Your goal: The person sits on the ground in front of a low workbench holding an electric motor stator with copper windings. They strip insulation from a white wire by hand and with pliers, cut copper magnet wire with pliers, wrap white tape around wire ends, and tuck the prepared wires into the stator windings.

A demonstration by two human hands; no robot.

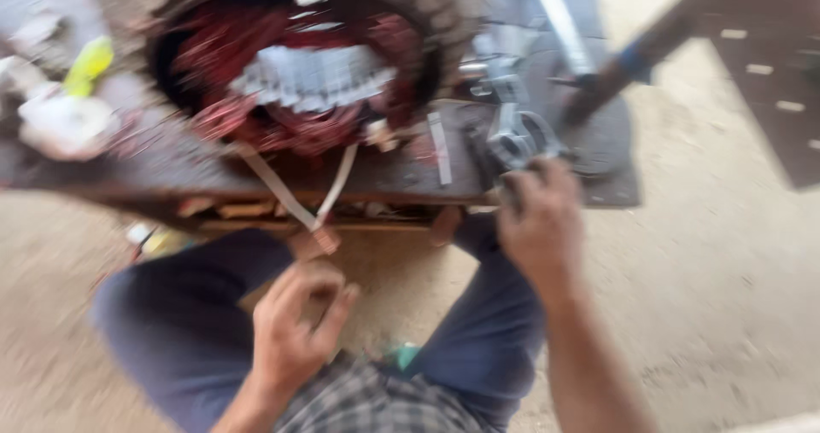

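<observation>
**Head view: both my hands at the low bench, under the motor stator**

Head camera looks down, heavily blurred, at my knees in blue trousers (171,313) and the low wooden bench (401,172) in front of me. My left hand (295,326) is held above my lap, just below the bench edge; its fingers (329,292) are curled and pinched together close under a pale strip (286,198) that hangs from the bench in a V with a second strip. The blur keeps me from telling whether I actually hold the strip's end or only touch it. My right hand (538,219) is at the right end of the bench, fingers bent over a grey metal fitting (517,138); the grip looks closed, but I cannot tell for sure.

On the bench sits a large round stator (299,74) with red-brown copper windings and pale insulation pieces showing inside its ring. A yellow-green object (90,64) and a white lump (64,124) lie to the left. A dark mat (611,155) and sandy floor (709,271) lie to the right.
</observation>
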